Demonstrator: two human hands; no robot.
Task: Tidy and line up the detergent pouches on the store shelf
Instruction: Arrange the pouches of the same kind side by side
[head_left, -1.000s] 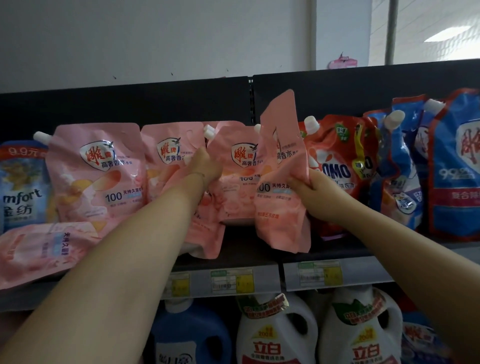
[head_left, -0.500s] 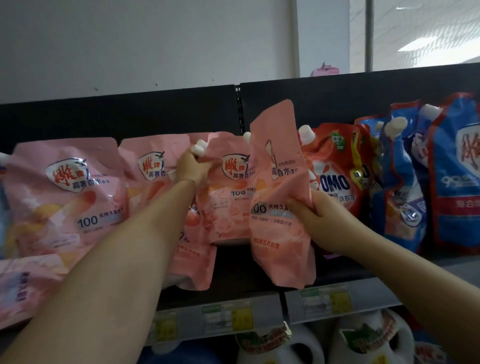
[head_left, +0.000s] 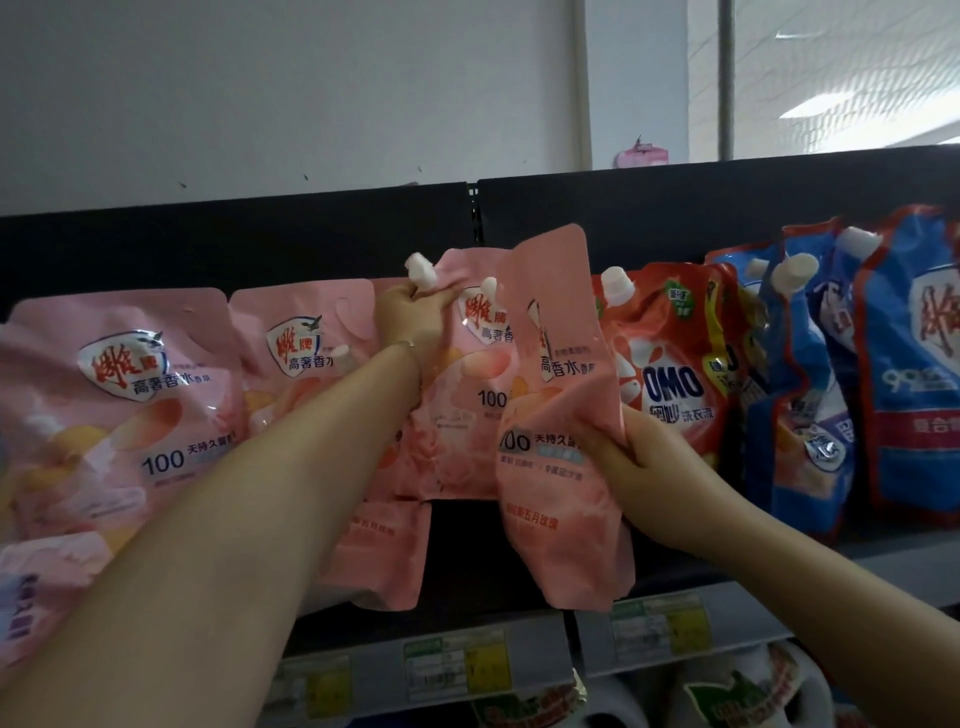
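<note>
The right hand (head_left: 623, 462) is clamped on the right edge of the front pink pouch (head_left: 556, 395). Its fingers curl round the edge about halfway up and crumple the film there. The pouch sits just left of that hand, its long axis upright and leaning a little. Its bottom hangs past the front rail of the shelf (head_left: 748, 616), and its printed face is turned partly leftward. The left hand (head_left: 410, 322) grips the top corner of the rear pink pouch (head_left: 467, 395) just under its white cap (head_left: 420, 271), which points up and to the left. That pouch stands upright facing front, glossy pink with a red-lettered logo. More pink pouches (head_left: 119, 405) lean at the left. A red OMO pouch (head_left: 675, 374) and blue pouches (head_left: 904, 374) stand at the right.
</note>
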